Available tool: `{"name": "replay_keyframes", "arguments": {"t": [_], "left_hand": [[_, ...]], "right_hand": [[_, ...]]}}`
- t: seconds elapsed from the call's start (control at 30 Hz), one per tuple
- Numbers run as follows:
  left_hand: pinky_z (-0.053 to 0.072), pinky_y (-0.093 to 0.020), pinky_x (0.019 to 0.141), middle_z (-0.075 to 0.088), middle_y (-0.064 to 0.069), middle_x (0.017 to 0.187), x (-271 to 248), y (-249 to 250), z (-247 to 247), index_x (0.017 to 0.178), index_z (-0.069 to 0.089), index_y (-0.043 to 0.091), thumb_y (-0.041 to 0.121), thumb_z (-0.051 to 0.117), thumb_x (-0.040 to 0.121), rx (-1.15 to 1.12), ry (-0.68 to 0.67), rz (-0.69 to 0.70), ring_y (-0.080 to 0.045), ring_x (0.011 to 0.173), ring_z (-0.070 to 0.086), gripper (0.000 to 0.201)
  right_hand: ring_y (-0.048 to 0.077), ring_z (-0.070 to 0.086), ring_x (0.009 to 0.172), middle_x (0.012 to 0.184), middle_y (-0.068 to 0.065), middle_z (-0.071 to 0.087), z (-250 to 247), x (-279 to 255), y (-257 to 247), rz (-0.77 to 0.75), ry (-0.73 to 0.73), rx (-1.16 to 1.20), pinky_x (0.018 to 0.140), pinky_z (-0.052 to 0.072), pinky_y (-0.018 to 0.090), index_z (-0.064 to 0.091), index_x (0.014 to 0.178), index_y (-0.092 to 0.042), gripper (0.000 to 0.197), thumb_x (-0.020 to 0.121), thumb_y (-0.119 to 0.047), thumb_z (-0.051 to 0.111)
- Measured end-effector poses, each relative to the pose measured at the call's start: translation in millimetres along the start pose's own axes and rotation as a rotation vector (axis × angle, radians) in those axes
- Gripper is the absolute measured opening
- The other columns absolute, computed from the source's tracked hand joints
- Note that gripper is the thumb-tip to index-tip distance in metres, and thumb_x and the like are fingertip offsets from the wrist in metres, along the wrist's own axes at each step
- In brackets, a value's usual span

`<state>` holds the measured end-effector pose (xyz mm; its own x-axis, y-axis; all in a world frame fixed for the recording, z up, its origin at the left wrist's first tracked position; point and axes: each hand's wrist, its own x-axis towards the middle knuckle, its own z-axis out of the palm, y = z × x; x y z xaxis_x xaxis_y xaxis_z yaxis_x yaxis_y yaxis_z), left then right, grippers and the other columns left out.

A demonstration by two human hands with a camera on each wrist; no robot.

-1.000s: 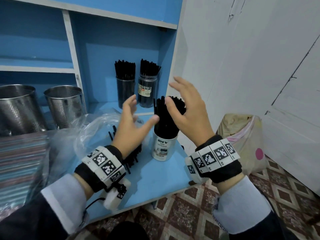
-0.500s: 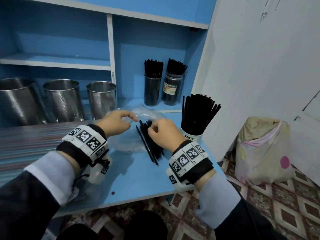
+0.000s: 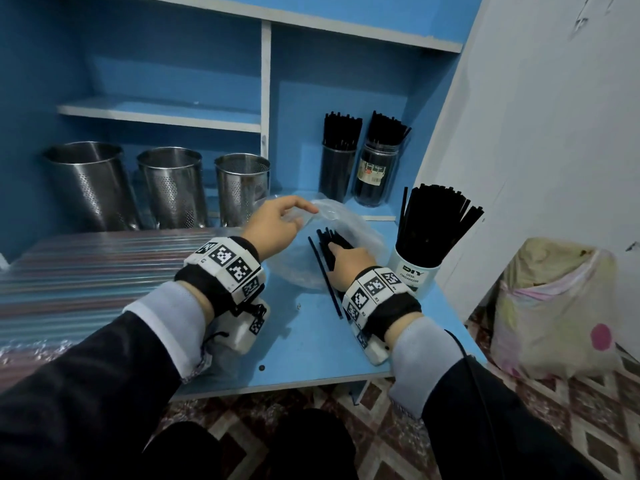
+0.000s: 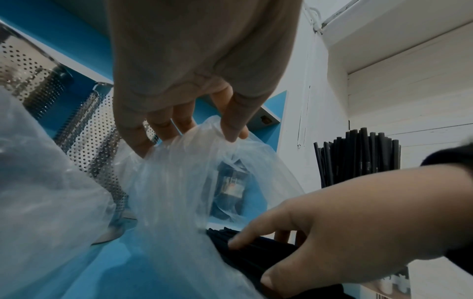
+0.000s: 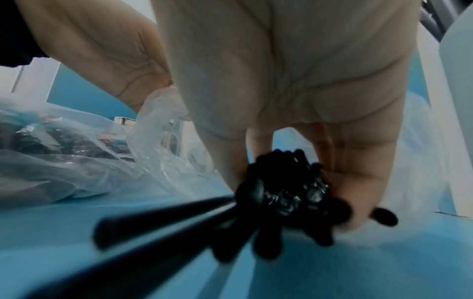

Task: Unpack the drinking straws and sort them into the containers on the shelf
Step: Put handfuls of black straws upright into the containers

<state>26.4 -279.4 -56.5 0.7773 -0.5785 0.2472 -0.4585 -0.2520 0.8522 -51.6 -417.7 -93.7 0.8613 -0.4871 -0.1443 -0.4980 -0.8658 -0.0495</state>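
**A:** On shelf point(image 3: 304, 344) front, right of centre: pulling straws point(image 3: 329, 242) out of bag point(image 3: 353, 221). Grip state?

**B:** Clamping the bundle with right hand point(image 3: 346, 263), fingers curled round it, low against the shelf. Pinching bag lip with left hand point(image 3: 273, 226), holding the mouth up and open.

**A:** Straw position?

**B:** Lying half inside the bag mouth, near ends toward the body, just left of cup point(image 3: 412, 275). Also one stray point(image 3: 325, 277), splayed off the bundle's left side, flat on the shelf.

**A:** Best way to finish the pull?

**B:** Judging from this:
- Draw back along the straw axis, not upward. Expect cling from the thin film.
- Hold the bag lip firm as a counter-pull, to stop the whole bag sliding along.
- Tighten round mid-bundle before lifting. Gripping near the ends risks fanning and drops.
- Sweep the stray in first, or leave it for a second pass. Avoid chasing it with a full hand.
- Tap ends square on the shelf before loading.

**A:** Target container?

**B:** Skip the cup, packed already by the look. Same for jars point(image 3: 353, 168) at the back. Probably go for cans point(image 3: 242, 188) at back left, with no straws showing above the rims. Cannot tell what sits inside.

**A:** Risk?

**B:** Snagging film on the straw ends and dragging the bag into the cup. Go slow and low.
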Motion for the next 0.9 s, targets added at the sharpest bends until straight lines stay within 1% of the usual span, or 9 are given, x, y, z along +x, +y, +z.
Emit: {"name": "replay_keyframes", "arguments": {"t": [0.17,0.27,0.37,0.43,0.53,0.57,0.7,0.8,0.9], "left_hand": [[0.044,-0.016,0.056,0.051,-0.004,0.142,-3,-2,0,0.107,0.067,0.03,0.011,0.056,0.097,0.021,0.008,-0.084,-0.004,0.083,0.055,0.024],[0.043,-0.02,0.058,0.049,-0.005,0.145,-4,-4,-1,0.105,0.067,0.032,0.013,0.057,0.096,0.025,0.006,-0.086,-0.004,0.102,0.058,0.023],[0.047,-0.023,0.062,0.051,-0.004,0.142,-5,-9,-3,0.105,0.067,0.032,0.014,0.057,0.096,0.04,0.004,-0.082,0.002,0.08,0.054,0.023],[0.047,-0.022,0.063,0.052,-0.002,0.142,-4,-12,-3,0.105,0.067,0.032,0.011,0.057,0.095,0.053,-0.002,-0.076,0.002,0.082,0.054,0.025],[0.043,-0.025,0.077,0.053,-0.002,0.141,-3,-14,-3,0.103,0.067,0.033,0.008,0.056,0.094,0.056,-0.005,-0.073,-0.013,0.122,0.052,0.029],[0.041,-0.026,0.082,0.054,-0.001,0.139,-2,-15,-3,0.103,0.067,0.034,0.007,0.056,0.094,0.062,-0.007,-0.071,-0.014,0.127,0.049,0.03],[0.04,-0.02,0.072,0.055,0.004,0.138,0,-18,-2,0.105,0.066,0.036,0.006,0.054,0.093,0.098,-0.021,-0.061,-0.007,0.111,0.049,0.034],[0.035,-0.025,0.086,0.054,0.005,0.139,0,-20,-1,0.105,0.066,0.037,0.007,0.055,0.094,0.109,-0.03,-0.063,-0.01,0.123,0.047,0.034],[0.036,-0.025,0.088,0.055,0.005,0.139,1,-20,-1,0.107,0.066,0.035,0.006,0.055,0.094,0.113,-0.025,-0.065,-0.012,0.125,0.048,0.034]], "right_hand": [[0.034,0.056,0.115,0.136,0.017,0.043,4,1,2,-0.067,-0.011,0.047,0.1,0.047,0.039,0.049,0.139,-0.021,0.044,0.095,-0.019,0.053],[0.029,0.057,0.093,0.117,0.014,0.051,3,0,3,-0.095,0.023,0.149,0.083,0.05,0.035,0.055,0.119,-0.015,0.03,0.09,-0.01,0.057],[0.027,0.054,0.084,0.099,0.01,0.055,0,-1,5,-0.121,0.066,0.26,0.068,0.042,0.031,0.054,0.1,-0.012,0.021,0.084,0.002,0.055],[0.024,0.055,0.088,0.102,0.009,0.058,-2,-2,9,-0.152,0.087,0.344,0.069,0.041,0.028,0.058,0.104,-0.011,0.028,0.081,0.006,0.056],[0.012,0.052,0.093,0.108,0.0,0.061,-4,-6,14,-0.216,0.133,0.463,0.078,0.04,0.019,0.064,0.113,-0.014,0.034,0.083,0.002,0.063],[0.009,0.051,0.095,0.108,-0.003,0.06,-5,-6,16,-0.232,0.143,0.492,0.08,0.038,0.016,0.065,0.114,-0.016,0.033,0.084,-0.002,0.067],[0.01,0.054,0.093,0.112,-0.004,0.06,-7,-7,24,-0.263,0.16,0.572,0.08,0.04,0.019,0.066,0.112,-0.021,0.027,0.088,-0.01,0.067],[0.009,0.056,0.093,0.111,-0.002,0.064,-6,-9,28,-0.314,0.178,0.575,0.081,0.041,0.017,0.067,0.111,-0.021,0.026,0.088,-0.009,0.067],[0.011,0.065,0.071,0.105,0.001,0.067,-6,-12,29,-0.314,0.141,0.736,0.074,0.056,0.021,0.068,0.11,-0.021,0.025,0.089,-0.008,0.068]]}}
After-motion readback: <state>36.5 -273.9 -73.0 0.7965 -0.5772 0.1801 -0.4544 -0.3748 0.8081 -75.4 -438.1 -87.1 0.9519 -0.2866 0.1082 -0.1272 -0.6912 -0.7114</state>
